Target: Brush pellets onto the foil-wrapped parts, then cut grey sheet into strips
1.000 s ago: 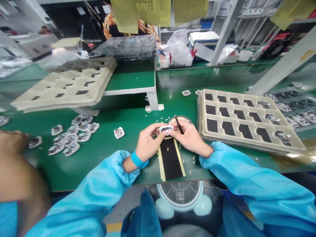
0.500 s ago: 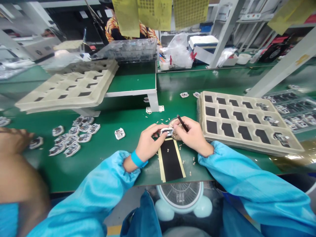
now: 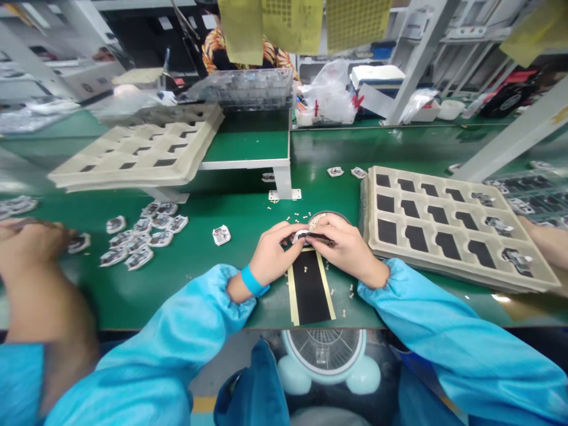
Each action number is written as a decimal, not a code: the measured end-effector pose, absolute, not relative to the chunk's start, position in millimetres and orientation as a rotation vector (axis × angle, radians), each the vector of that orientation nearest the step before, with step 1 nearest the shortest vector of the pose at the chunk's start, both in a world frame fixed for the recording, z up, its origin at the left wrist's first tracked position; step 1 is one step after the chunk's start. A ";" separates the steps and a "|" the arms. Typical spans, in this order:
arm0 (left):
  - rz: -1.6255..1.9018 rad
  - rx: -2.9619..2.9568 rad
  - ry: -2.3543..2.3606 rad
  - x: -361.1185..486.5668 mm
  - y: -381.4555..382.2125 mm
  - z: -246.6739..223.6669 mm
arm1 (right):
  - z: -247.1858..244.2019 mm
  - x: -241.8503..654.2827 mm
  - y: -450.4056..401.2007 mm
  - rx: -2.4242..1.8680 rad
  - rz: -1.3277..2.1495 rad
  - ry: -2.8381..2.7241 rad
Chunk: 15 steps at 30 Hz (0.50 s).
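Observation:
My left hand (image 3: 273,253) grips a small white-rimmed part (image 3: 300,235) between thumb and fingers, just above the top of a black mat strip (image 3: 310,290) edged with pale yellow tape. In my right hand (image 3: 350,248) is a slim dark tool, apparently tweezers (image 3: 320,238), lying almost level with its tip at the part. My fingers hide much of the part and the tip. Behind my right hand stands a round dish (image 3: 331,214) of tiny beige pieces, partly covered. More tiny beige pieces (image 3: 351,290) are scattered around the mat.
Several similar white parts (image 3: 139,257) lie in a cluster at left, with a single one (image 3: 220,235) nearer. A moulded tray (image 3: 448,231) stands at right, another tray (image 3: 133,160) on a raised shelf (image 3: 248,145). Other people's hands (image 3: 31,248) show at both sides.
The dark tool has swung from upright to nearly level, its tip now at the part. My right hand has turned with it. A person's forearm has appeared at the right edge.

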<state>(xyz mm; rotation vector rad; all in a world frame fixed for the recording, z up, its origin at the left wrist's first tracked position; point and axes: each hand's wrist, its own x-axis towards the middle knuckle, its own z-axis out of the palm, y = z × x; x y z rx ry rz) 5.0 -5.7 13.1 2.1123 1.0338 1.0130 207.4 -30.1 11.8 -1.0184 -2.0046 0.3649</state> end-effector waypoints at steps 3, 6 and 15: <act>0.995 2.108 1.050 7.3 -7.6 10.7 | 12.8 207.6 -30.6 -1.063 0.373 -2.088; 0.954 2.138 1.106 -1.0 4.2 12.0 | 15.3 205.5 -31.6 -1.146 0.363 -2.066; 0.698 2.009 1.941 -85.1 163.8 44.8 | 14.4 200.9 -35.7 -1.742 0.062 -2.063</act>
